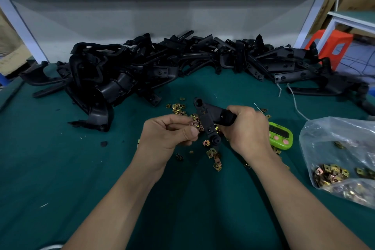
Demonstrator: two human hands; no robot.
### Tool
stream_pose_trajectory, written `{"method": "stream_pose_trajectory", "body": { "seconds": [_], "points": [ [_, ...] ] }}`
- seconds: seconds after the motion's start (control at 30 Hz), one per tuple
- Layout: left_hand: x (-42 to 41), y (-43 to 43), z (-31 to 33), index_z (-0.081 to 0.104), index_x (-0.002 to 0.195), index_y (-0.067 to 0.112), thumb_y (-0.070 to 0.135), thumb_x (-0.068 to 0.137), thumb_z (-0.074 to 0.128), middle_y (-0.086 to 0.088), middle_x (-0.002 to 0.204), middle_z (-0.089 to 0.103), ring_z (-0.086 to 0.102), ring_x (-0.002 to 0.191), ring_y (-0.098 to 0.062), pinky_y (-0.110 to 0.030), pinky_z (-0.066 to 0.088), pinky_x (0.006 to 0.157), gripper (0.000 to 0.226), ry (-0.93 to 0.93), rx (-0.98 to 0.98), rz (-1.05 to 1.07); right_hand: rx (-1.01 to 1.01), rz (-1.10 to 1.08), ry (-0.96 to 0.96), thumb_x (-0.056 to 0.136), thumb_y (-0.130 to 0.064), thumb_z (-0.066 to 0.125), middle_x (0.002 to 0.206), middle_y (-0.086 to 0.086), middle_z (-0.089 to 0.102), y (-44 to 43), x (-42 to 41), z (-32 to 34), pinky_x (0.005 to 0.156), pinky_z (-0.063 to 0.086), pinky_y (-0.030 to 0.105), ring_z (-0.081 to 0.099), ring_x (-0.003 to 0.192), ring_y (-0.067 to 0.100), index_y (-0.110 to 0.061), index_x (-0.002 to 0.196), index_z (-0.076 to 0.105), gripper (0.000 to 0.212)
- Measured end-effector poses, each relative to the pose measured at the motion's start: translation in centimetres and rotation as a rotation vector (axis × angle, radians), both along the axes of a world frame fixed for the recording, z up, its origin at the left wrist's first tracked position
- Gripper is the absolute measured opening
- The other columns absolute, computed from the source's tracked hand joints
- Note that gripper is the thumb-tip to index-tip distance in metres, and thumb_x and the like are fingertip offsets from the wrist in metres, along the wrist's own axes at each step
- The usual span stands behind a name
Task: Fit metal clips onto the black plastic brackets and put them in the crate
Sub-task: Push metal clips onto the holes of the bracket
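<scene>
My right hand [247, 130] grips a black plastic bracket [209, 115] by its thick end, its flat arm hanging down toward the table. My left hand [170, 132] pinches a small brass-coloured metal clip [194, 124] right beside the bracket's arm. Loose clips [215, 156] lie scattered on the green table under and around both hands. The crate is not in view.
A long heap of black brackets [142, 67] fills the back of the green table [81, 178]. A clear plastic bag of clips [341, 160] lies at the right, a green timer [281, 135] beside my right hand. An orange stool [332, 46] stands beyond the table's right end.
</scene>
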State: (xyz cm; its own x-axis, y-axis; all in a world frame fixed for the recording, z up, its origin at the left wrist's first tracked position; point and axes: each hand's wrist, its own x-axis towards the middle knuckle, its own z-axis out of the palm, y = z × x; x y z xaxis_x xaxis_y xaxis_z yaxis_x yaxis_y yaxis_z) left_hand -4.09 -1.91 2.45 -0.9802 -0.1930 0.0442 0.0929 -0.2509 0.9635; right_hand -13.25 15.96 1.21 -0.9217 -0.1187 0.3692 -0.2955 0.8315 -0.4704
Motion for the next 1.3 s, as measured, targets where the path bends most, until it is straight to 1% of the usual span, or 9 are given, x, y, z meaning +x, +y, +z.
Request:
{"method": "stream_pose_trajectory", "body": {
  "seconds": [0.07, 0.2, 0.27, 0.4, 0.5, 0.6, 0.7, 0.87, 1.3],
  "points": [
    [0.0, 0.0, 0.0, 0.081, 0.074, 0.023, 0.027, 0.051, 0.091, -0.007, 0.07, 0.075, 0.072, 0.062, -0.015, -0.021, 0.056, 0.059, 0.025, -0.002, 0.009, 0.004, 0.024, 0.0, -0.012, 0.075, -0.018, 0.075, 0.056, 0.0, 0.059, -0.1, 0.0, -0.1, 0.058, 0.049, 0.038, 0.06, 0.065, 0.035, -0.023, 0.064, 0.06, 0.019],
    [0.0, -0.2, 0.0, 0.08, 0.072, 0.024, 0.029, 0.051, 0.091, -0.005, 0.071, 0.075, 0.072, 0.064, -0.013, -0.02, 0.055, 0.059, 0.024, -0.003, 0.035, 0.023, 0.056, 0.043, -0.016, 0.072, -0.018, 0.079, 0.056, -0.003, 0.058, -0.2, 0.2, -0.2, 0.056, 0.037, 0.032, 0.058, 0.064, 0.032, -0.031, 0.06, 0.051, 0.033],
    [0.0, -0.3, 0.0, 0.08, 0.072, 0.024, 0.029, 0.052, 0.091, -0.002, 0.071, 0.074, 0.071, 0.063, -0.012, -0.019, 0.055, 0.06, 0.023, -0.01, 0.047, 0.032, 0.074, 0.055, -0.012, 0.072, -0.019, 0.081, 0.056, -0.003, 0.058, -0.3, 0.3, -0.1, 0.055, 0.038, 0.032, 0.057, 0.062, 0.031, -0.034, 0.06, 0.053, 0.034],
    [0.0, -0.4, -0.1, 0.08, 0.071, 0.023, 0.031, 0.052, 0.091, 0.0, 0.069, 0.073, 0.068, 0.06, -0.011, -0.019, 0.055, 0.059, 0.023, -0.03, 0.056, 0.043, 0.119, 0.05, 0.004, 0.072, -0.014, 0.078, 0.052, -0.005, 0.048, -0.3, 0.5, 0.2, 0.06, 0.034, 0.031, 0.055, 0.063, 0.035, -0.036, 0.054, 0.037, 0.05],
    [0.0, -0.3, 0.0, 0.079, 0.068, 0.024, 0.033, 0.052, 0.089, 0.001, 0.069, 0.072, 0.068, 0.06, -0.011, -0.019, 0.056, 0.06, 0.021, -0.054, 0.077, 0.045, 0.147, 0.028, 0.033, 0.071, -0.006, 0.074, 0.048, -0.006, 0.041, -0.3, 0.7, 0.6, 0.063, 0.03, 0.031, 0.052, 0.059, 0.036, -0.033, 0.053, 0.034, 0.051],
    [0.0, -0.3, 0.0, 0.079, 0.066, 0.024, 0.034, 0.052, 0.088, 0.0, 0.069, 0.072, 0.068, 0.06, -0.01, -0.019, 0.056, 0.06, 0.02, -0.078, 0.104, 0.046, 0.16, 0.006, 0.074, 0.067, -0.001, 0.074, 0.046, -0.005, 0.041, -0.5, 1.1, 1.0, 0.063, 0.028, 0.031, 0.042, 0.051, 0.03, -0.028, 0.055, 0.044, 0.042],
    [0.0, -0.4, 0.0, 0.078, 0.067, 0.023, 0.036, 0.052, 0.089, -0.002, 0.07, 0.073, 0.069, 0.062, -0.011, -0.02, 0.056, 0.06, 0.022, -0.099, 0.097, 0.033, 0.168, -0.033, 0.18, 0.058, 0.008, 0.072, 0.046, -0.003, 0.04, -0.7, 1.3, 1.1, 0.064, 0.029, 0.032, 0.022, 0.045, 0.014, -0.026, 0.057, 0.051, 0.041],
    [0.0, -0.7, -0.1, 0.079, 0.069, 0.021, 0.035, 0.053, 0.09, -0.006, 0.077, 0.075, 0.071, 0.067, -0.013, -0.021, 0.056, 0.062, 0.024, -0.153, 0.082, 0.016, 0.281, -0.084, 0.223, 0.052, 0.013, 0.059, 0.051, -0.005, 0.043, -0.6, 1.1, 1.3, 0.068, 0.028, 0.037, 0.037, 0.052, 0.022, -0.021, 0.059, 0.051, 0.036],
    [0.2, -1.4, 0.1, 0.067, 0.058, 0.018, 0.036, 0.049, 0.088, -0.007, 0.075, 0.071, 0.07, 0.064, -0.016, -0.022, 0.056, 0.06, 0.029, -0.239, 0.021, -0.011, 0.402, -0.043, 0.32, 0.065, 0.008, 0.051, 0.051, -0.003, 0.043, -1.7, 2.6, 1.6, 0.069, 0.016, 0.033, 0.037, 0.052, 0.023, -0.019, 0.058, 0.044, 0.029]
  ]
}}
